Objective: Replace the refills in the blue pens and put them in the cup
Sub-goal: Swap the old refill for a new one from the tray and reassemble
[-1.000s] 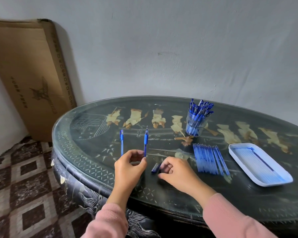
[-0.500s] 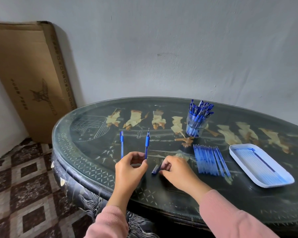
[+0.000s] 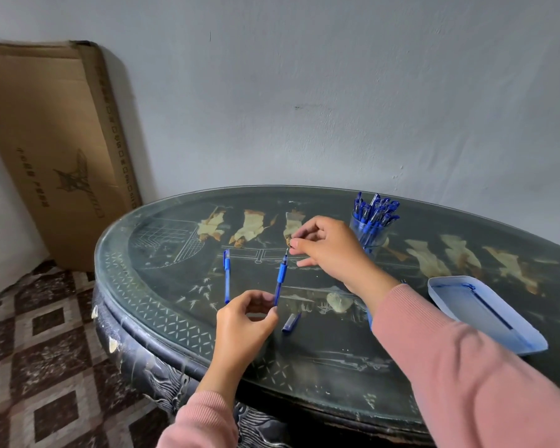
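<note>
My left hand (image 3: 244,321) pinches the lower end of an uncapped blue pen (image 3: 280,276) and holds it upright over the table. My right hand (image 3: 327,248) has its thumb and forefinger pinched at the pen's metal tip. The pen's blue cap (image 3: 291,322) lies on the glass just right of my left hand. A second blue pen (image 3: 227,275) lies flat to the left. A clear cup (image 3: 369,234) full of blue pens stands behind my right hand. My right arm hides the row of refills.
A pale blue tray (image 3: 485,313) with refills sits at the right on the dark oval table (image 3: 162,305). A large cardboard box (image 3: 52,147) leans on the wall at the left. Patterned floor tiles lie below the table's edge.
My right hand left the table beside the cap and rose to the tip of the pen. My left hand kept the pen upright.
</note>
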The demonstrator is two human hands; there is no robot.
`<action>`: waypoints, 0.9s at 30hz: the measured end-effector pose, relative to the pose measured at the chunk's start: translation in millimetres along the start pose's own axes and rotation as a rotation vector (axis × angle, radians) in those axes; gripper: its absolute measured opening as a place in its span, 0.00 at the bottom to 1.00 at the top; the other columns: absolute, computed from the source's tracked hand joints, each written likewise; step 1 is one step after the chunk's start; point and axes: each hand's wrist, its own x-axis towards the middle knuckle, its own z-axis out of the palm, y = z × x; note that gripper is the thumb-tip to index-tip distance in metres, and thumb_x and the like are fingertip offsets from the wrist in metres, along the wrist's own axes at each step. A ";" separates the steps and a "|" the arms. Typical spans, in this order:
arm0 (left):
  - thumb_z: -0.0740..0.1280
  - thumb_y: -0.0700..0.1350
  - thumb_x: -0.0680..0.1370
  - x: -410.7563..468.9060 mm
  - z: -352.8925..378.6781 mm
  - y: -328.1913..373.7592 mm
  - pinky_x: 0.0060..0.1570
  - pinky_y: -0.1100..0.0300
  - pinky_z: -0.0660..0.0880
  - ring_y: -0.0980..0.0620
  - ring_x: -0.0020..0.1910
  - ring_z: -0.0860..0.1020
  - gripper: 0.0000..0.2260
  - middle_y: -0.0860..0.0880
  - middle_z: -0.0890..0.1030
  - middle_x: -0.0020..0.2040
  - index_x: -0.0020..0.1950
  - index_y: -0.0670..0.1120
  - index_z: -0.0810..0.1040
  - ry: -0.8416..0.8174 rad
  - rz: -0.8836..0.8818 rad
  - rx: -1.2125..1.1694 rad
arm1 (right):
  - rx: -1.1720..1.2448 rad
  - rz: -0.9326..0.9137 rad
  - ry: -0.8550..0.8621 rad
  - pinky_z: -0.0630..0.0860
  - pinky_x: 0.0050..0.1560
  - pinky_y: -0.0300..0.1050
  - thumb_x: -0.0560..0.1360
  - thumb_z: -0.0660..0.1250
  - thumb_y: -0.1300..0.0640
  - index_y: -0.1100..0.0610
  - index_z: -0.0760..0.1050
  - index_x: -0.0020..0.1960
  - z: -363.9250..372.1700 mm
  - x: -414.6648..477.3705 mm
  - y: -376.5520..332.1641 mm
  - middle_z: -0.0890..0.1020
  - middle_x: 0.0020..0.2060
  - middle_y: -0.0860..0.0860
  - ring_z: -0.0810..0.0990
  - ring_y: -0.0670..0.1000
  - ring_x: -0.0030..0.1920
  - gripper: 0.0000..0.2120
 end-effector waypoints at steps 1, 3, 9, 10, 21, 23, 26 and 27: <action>0.73 0.35 0.71 0.0 0.2 0.2 0.39 0.72 0.76 0.61 0.38 0.82 0.09 0.55 0.84 0.39 0.42 0.49 0.82 -0.001 0.003 0.000 | -0.021 -0.001 -0.007 0.84 0.44 0.50 0.75 0.71 0.64 0.58 0.78 0.45 0.2 0.6 0.3 0.84 0.43 0.59 0.86 0.49 0.44 0.03; 0.73 0.34 0.71 0.1 0.4 0.1 0.39 0.71 0.76 0.61 0.38 0.82 0.09 0.55 0.84 0.39 0.42 0.48 0.82 -0.005 0.009 0.001 | -0.059 0.007 -0.030 0.84 0.44 0.51 0.75 0.71 0.65 0.58 0.78 0.45 0.3 1.6 0.8 0.84 0.42 0.60 0.86 0.49 0.44 0.03; 0.73 0.34 0.70 0.1 0.1 -0.4 0.40 0.70 0.78 0.61 0.38 0.82 0.09 0.55 0.84 0.39 0.42 0.49 0.82 -0.018 0.020 0.007 | -0.193 0.063 -0.164 0.84 0.47 0.53 0.76 0.70 0.61 0.57 0.79 0.46 2.4 3.5 0.3 0.84 0.43 0.59 0.85 0.50 0.46 0.01; 0.73 0.35 0.70 0.3 0.1 -0.6 0.40 0.69 0.78 0.61 0.38 0.82 0.09 0.55 0.84 0.39 0.42 0.49 0.82 -0.020 0.021 0.012 | -0.232 0.057 -0.163 0.84 0.47 0.53 0.76 0.71 0.59 0.56 0.79 0.45 3.5 3.3 0.0 0.84 0.42 0.56 0.85 0.51 0.46 0.02; 0.73 0.35 0.71 0.4 -0.3 -0.8 0.40 0.72 0.76 0.62 0.39 0.82 0.08 0.54 0.84 0.40 0.43 0.48 0.82 -0.008 0.019 0.006 | -0.303 0.050 -0.085 0.76 0.45 0.41 0.77 0.69 0.49 0.55 0.81 0.51 15.1 -5.1 10.2 0.81 0.43 0.46 0.79 0.48 0.47 0.09; 0.73 0.35 0.71 0.1 -0.5 -0.5 0.41 0.72 0.76 0.62 0.39 0.82 0.08 0.54 0.84 0.40 0.43 0.48 0.82 -0.007 0.020 0.000 | -0.317 0.044 0.001 0.69 0.37 0.39 0.73 0.72 0.43 0.56 0.77 0.46 18.5 -8.0 11.1 0.78 0.41 0.47 0.76 0.46 0.43 0.16; 0.73 0.35 0.71 0.7 0.1 -0.3 0.40 0.72 0.76 0.62 0.39 0.82 0.08 0.54 0.84 0.40 0.43 0.49 0.82 -0.002 0.013 -0.005 | -0.151 0.104 -0.065 0.73 0.45 0.41 0.75 0.70 0.42 0.51 0.76 0.57 20.1 -7.8 12.9 0.79 0.52 0.48 0.78 0.47 0.52 0.16; 0.73 0.35 0.71 0.6 0.4 -0.4 0.40 0.72 0.76 0.62 0.38 0.82 0.08 0.54 0.84 0.39 0.42 0.48 0.82 -0.003 0.010 -0.007 | -0.105 0.109 -0.092 0.74 0.48 0.42 0.77 0.69 0.46 0.50 0.76 0.60 19.7 -8.6 12.0 0.80 0.55 0.48 0.78 0.48 0.55 0.14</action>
